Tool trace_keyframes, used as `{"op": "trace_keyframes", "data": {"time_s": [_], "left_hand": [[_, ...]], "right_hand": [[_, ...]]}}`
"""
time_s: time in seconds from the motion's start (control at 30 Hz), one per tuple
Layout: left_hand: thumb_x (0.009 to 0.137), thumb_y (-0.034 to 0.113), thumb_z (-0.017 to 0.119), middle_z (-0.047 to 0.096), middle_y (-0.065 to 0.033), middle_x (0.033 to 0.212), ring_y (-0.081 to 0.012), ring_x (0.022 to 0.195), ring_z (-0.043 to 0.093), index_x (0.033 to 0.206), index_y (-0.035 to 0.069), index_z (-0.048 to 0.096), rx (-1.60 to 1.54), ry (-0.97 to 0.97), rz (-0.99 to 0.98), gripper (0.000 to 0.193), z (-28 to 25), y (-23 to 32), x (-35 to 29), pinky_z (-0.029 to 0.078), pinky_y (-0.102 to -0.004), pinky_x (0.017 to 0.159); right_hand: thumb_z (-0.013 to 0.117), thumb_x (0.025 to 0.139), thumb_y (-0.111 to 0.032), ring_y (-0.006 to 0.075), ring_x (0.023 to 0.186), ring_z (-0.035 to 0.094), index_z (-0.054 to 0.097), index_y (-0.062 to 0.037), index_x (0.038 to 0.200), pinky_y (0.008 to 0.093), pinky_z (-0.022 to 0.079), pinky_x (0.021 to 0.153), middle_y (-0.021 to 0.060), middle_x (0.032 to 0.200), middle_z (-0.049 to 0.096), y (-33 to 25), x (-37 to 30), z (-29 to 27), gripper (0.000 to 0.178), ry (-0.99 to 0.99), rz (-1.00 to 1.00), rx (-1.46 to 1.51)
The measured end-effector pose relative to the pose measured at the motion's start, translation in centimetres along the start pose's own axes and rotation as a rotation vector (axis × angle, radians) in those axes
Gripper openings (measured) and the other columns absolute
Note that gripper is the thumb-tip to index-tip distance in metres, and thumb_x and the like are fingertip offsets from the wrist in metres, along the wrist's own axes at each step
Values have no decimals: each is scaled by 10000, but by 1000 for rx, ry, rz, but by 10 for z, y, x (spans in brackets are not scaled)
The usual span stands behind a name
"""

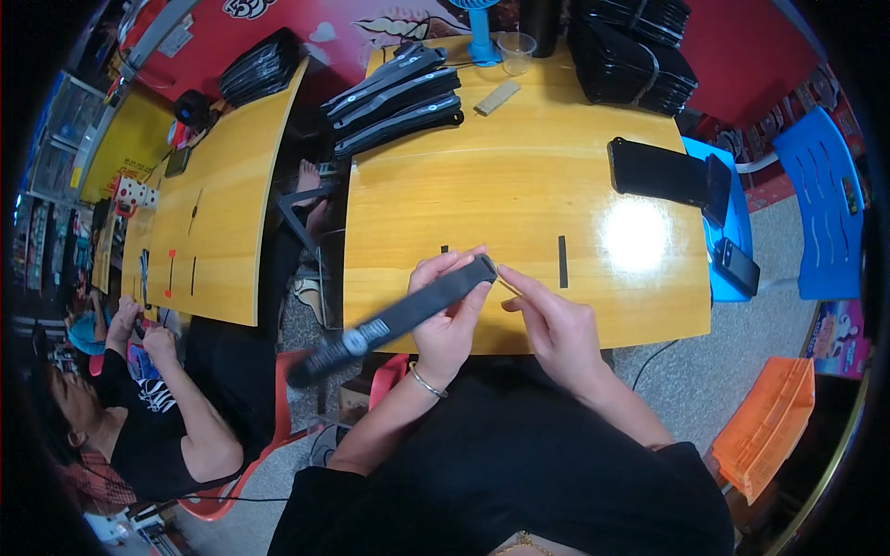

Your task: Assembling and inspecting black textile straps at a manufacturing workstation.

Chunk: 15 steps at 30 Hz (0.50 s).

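My left hand (447, 324) is closed around the upper end of a long, flat, dark grey strap (389, 320) with pale print and a round light mark. The strap slants down to the left past the table's front edge, its lower end blurred. Beside its folded upper end is my right hand (561, 334). The right index finger reaches to that end and seems to touch it, the thumb standing a little apart below. A short black strip (563, 261) lies on the table beyond my right hand. Another dark piece (444, 248) shows partly behind my left fingers.
The wooden table (519, 195) bears stacked dark straps (399, 102), a tan block (498, 97), a blue fan (480, 37), a clear cup (515, 53), bundled black packs (635, 56) and a black pouch (658, 171). A phone (737, 267) rests on a blue chair. Another person (167, 417) works at left.
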<state>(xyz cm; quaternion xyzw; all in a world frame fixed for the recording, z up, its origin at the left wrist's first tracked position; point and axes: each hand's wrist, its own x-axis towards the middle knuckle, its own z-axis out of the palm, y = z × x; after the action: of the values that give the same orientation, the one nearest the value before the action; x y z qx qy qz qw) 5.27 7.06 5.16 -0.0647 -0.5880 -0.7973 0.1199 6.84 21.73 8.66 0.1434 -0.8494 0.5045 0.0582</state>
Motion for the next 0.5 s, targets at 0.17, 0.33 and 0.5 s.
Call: {"op": "trace_keyframes", "data": {"time_s": [0.17, 0.33, 0.5], "left_hand": [[764, -132, 643, 525, -148, 1055, -342, 1119, 554, 1068, 39, 448, 276, -93, 319, 400, -5, -8, 4, 487, -363, 911], [790, -146, 591, 515, -143, 1073, -363, 1117, 547, 1074, 53, 393, 325, -132, 298, 400, -6, -6, 4, 453, -439, 962], [753, -149, 642, 535, -150, 1055, -351, 1105, 560, 1052, 32, 454, 199, -60, 282, 396, -5, -13, 2, 500, -385, 895]], "right_hand": [[488, 877, 26, 179, 651, 663, 518, -83, 1266, 250, 496, 571, 107, 815, 689, -5, 3, -5, 406, -177, 390, 301], [472, 915, -36, 97, 560, 593, 500, -87, 1275, 214, 438, 495, 90, 800, 687, 12, 0, 11, 364, -27, 149, 178], [476, 930, -79, 81, 521, 551, 486, -93, 1275, 222, 412, 459, 77, 752, 671, 5, 2, 8, 346, -137, 419, 560]]}}
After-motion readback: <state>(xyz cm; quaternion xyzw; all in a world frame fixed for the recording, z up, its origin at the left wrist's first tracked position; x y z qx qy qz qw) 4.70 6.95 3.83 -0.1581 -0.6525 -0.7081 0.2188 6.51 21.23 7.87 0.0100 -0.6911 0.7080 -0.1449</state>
